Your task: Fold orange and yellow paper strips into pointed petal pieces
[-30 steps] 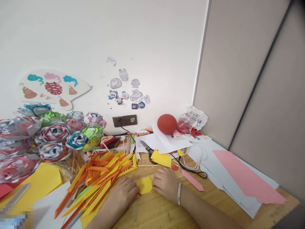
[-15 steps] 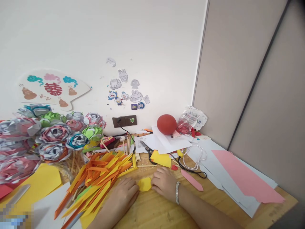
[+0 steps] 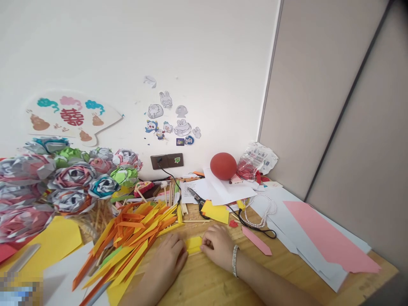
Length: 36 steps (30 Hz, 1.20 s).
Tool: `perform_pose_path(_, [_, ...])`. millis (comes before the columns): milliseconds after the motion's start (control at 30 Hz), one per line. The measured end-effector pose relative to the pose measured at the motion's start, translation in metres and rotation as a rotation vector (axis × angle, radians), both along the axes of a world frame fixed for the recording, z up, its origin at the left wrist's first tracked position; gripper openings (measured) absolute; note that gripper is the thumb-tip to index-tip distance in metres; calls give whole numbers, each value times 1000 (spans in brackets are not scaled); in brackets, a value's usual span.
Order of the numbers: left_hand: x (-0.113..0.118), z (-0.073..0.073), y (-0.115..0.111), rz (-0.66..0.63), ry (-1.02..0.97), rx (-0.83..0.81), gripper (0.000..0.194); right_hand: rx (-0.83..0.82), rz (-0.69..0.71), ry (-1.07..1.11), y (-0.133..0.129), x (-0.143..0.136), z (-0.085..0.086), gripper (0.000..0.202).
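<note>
A small piece of yellow paper [image 3: 194, 245] lies near the middle of the wooden table, with a crease along its lower edge. My left hand [image 3: 172, 256] is closed on its left end, fingers bent. At the right end, my right hand [image 3: 218, 247] pinches the paper between thumb and curled fingers; a sparkling bracelet [image 3: 235, 261] circles that wrist. Folded orange and yellow paper strips [image 3: 140, 229] are heaped just left of my left hand.
Scissors [image 3: 196, 197], a yellow sheet [image 3: 216, 211] and a black cord lie behind my hands. A red balloon [image 3: 223, 166] rests farther back. Paper flowers [image 3: 73, 176] crowd the left; a pink strip [image 3: 256, 241] and large pink sheet [image 3: 328, 236] are right.
The yellow paper now shows a folded lower edge and looks narrower. My left hand has turned a little, and the fingers of my right hand have curled more.
</note>
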<state>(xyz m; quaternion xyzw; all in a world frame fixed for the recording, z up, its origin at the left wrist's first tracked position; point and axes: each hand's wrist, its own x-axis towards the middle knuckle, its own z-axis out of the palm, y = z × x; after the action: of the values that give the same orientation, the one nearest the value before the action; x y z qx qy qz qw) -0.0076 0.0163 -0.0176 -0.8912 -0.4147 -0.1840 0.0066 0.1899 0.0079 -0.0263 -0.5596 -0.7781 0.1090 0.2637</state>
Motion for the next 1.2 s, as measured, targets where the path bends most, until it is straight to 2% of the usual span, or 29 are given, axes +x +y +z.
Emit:
perform_pose_path(400, [10, 0, -4, 236, -57, -97, 18, -59, -115, -204, -3, -9, 11, 16])
perform_pose_path(600, [11, 5, -5, 280, -21, -96, 20, -11, -109, -233, -2, -8, 5, 14])
perform_pose_path(700, [11, 8, -6, 311, -12, -106, 20, 32, -18, -250, -1, -9, 0, 10])
perform_pose_path(800, [10, 9, -5, 352, -28, -118, 18, 184, 177, -369, 1, -7, -4, 12])
perform_pose_path(900, [8, 9, -5, 361, -36, -143, 19, 310, 294, -438, 2, 2, -5, 18])
perform_pose_path(1000, [7, 10, -5, 364, -31, -156, 19, 297, 370, -404, 1, 18, -2, 30])
perform_pose_path(1200, [7, 10, -6, 368, -35, -155, 20, 157, 390, -306, -1, 40, 7, 32])
